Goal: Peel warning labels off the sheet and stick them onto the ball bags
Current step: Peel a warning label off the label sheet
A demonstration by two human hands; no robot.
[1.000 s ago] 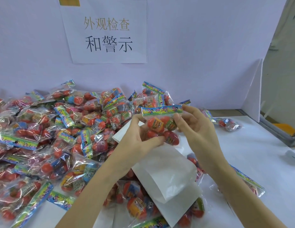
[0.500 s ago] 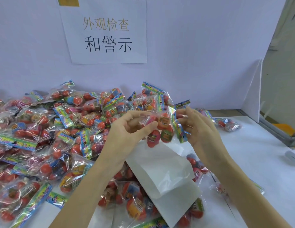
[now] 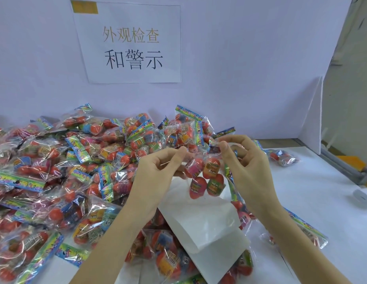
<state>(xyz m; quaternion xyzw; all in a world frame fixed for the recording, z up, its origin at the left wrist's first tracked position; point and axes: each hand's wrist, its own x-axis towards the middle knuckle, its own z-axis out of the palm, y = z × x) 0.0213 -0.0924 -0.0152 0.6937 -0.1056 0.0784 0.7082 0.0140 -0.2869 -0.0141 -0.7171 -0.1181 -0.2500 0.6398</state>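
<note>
Both hands, L point(image 3: 158, 173) & R point(image 3: 245, 165), pinching one bag point(image 3: 203, 175) over sheet point(image 3: 205, 222); prob. positioning step, next needs label peeled.

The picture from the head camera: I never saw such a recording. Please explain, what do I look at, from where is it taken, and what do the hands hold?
There is no machine here, only a person working with bare hands. The camera sits on the person's head and looks forward and down, so you see their own arms from above. The left hand and the right hand together hold up one clear bag of balls, each pinching an upper corner. Below them lies a white sheet on a white table. A big heap of bags covers the table's left side. A paper sign hangs on the wall behind.
</note>
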